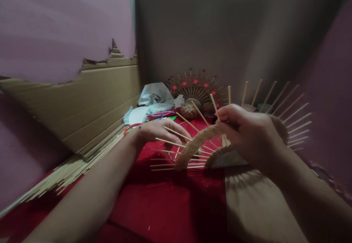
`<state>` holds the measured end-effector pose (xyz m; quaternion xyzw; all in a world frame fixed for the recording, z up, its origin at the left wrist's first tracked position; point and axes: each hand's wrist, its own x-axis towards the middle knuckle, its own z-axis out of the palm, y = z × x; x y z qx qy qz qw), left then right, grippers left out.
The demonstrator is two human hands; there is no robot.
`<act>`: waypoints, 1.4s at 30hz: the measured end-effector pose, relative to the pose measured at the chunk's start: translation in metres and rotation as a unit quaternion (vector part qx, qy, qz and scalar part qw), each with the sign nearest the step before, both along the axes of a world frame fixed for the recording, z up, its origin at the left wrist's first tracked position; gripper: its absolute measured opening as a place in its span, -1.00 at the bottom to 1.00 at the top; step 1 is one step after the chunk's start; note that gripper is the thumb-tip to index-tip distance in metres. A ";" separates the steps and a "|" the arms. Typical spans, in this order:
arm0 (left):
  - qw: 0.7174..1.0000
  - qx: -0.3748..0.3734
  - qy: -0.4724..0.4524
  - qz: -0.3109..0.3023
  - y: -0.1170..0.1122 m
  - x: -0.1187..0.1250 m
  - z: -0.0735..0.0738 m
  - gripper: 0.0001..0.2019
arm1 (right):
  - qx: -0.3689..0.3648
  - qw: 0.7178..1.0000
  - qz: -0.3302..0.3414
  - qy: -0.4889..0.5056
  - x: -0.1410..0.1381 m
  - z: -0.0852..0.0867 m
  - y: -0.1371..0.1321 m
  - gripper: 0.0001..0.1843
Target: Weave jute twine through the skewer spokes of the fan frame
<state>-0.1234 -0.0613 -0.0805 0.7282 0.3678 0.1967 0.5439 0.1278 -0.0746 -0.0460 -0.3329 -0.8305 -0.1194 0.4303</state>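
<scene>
A round craft piece (pixel 194 146), wound in jute twine with thin wooden sticks radiating from its rim, stands tilted over a red cloth (pixel 165 199). My left hand (pixel 161 131) lies behind its left side, fingers stretched flat among the sticks. My right hand (pixel 247 133) is closed at the upper rim, fingers pinched around one stick and the twine band. The sticks on the right fan out past my right hand.
A finished piece with pink flowers (pixel 195 87) leans on the back wall. A ball of jute twine (pixel 188 110), crumpled white cloth (pixel 155 96) and a white disc (pixel 138 114) lie behind. A bundle of sticks (pixel 71 169) lies along cardboard (pixel 90 103) at left.
</scene>
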 end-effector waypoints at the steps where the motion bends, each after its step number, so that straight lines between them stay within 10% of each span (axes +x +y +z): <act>1: 1.000 -0.006 -0.014 -0.002 -0.001 0.002 0.000 -0.69 | -0.004 1.000 0.002 0.002 0.001 0.000 0.001 -0.88; 14: 0.999 -0.001 0.021 -0.027 -0.015 0.020 0.010 -0.66 | -0.041 0.998 0.045 0.029 0.001 -0.004 0.008 -0.89; 26: 0.961 0.233 0.146 -0.041 -0.023 0.033 0.016 -0.69 | -0.071 0.996 0.049 0.019 0.002 -0.002 0.005 -0.87; 31: 0.957 0.254 0.133 -0.050 -0.026 0.035 0.018 -0.71 | 0.024 0.998 0.022 0.045 0.000 0.001 -0.013 -0.76; 36: 0.951 0.269 0.144 -0.046 -0.025 0.035 0.014 -0.69 | 0.014 0.990 0.130 -0.059 -0.010 -0.002 -0.030 -0.79; 42: 0.947 0.286 0.141 -0.030 -0.023 0.034 0.009 -0.76 | -0.060 0.972 0.112 -0.197 -0.017 -0.017 -0.017 -0.71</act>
